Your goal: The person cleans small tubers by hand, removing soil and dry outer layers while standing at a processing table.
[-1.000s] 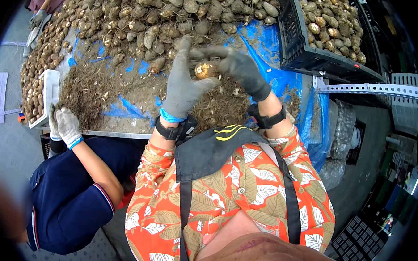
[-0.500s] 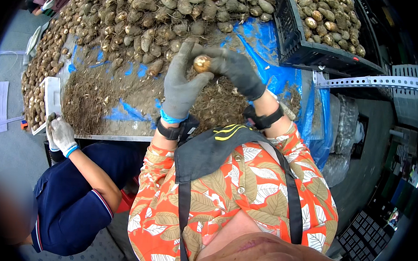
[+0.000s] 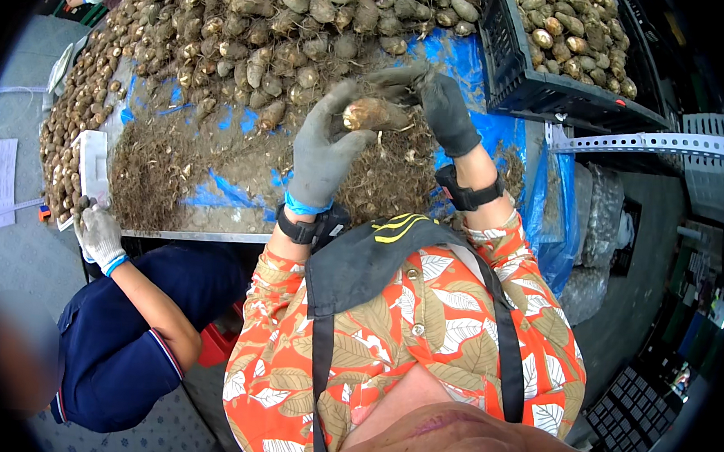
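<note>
Both my hands wear grey gloves and are raised over the near middle of the heap's edge. My left hand point(image 3: 323, 146) is closed on the pale cut end of a brown taro corm point(image 3: 382, 115), which lies sideways with its other end toward the right. Just beyond the corm, my right hand point(image 3: 442, 107) has its fingers stretched out to the left, apart from the thumb. Whether its fingertips touch the corm I cannot make out. Loose root fibres point(image 3: 389, 174) lie on the table below my hands.
A large heap of hairy taro corms point(image 3: 282, 25) fills the far side, over blue plastic sheeting point(image 3: 510, 135). At far right stands a black crate point(image 3: 565, 102) of corms beside a perforated metal bar point(image 3: 645, 143). On the left, a co-worker's gloved hand point(image 3: 100, 233) is by a white tray point(image 3: 93, 167).
My right hand has opened and drawn back to the right, uncovering the corm's length. My left hand still holds the corm by its pale end.
</note>
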Motion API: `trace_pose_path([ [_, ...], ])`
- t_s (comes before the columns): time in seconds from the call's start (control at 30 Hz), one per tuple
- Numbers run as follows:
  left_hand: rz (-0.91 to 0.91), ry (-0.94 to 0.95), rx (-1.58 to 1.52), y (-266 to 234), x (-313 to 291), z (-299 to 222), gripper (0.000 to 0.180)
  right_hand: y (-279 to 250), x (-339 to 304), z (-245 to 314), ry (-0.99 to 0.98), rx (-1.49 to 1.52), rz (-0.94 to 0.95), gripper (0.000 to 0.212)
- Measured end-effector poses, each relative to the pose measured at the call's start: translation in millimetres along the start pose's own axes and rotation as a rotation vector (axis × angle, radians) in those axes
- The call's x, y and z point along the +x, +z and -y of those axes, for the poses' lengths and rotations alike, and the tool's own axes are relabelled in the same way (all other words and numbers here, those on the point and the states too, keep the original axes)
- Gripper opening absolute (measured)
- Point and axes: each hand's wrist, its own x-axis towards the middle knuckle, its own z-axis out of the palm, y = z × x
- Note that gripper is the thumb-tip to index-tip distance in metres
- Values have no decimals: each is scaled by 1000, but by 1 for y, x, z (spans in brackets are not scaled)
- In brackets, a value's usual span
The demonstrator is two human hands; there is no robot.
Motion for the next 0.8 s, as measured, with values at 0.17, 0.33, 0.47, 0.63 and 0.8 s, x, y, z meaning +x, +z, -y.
trace_pose_path([
  [0.17, -44, 125, 93, -7, 3, 9, 62, 30, -12, 10, -177, -482, -45, 25],
  [0.33, -124, -7, 67, -27, 11, 8, 54, 21, -16, 11, 96, -447, 47, 18],
  [0.47, -96, -6, -46, -32, 19, -4, 51, -27, -15, -7, 11, -459, 75, 28],
  [0.63, -49, -89, -143, -15, 17, 5, 51, 17, -5, 20, -501, -829, 138, 38],
  [0.8, -79, -191, -113, -2, 12, 1, 48, 22, -13, -7, -208, -537, -40, 31],
])
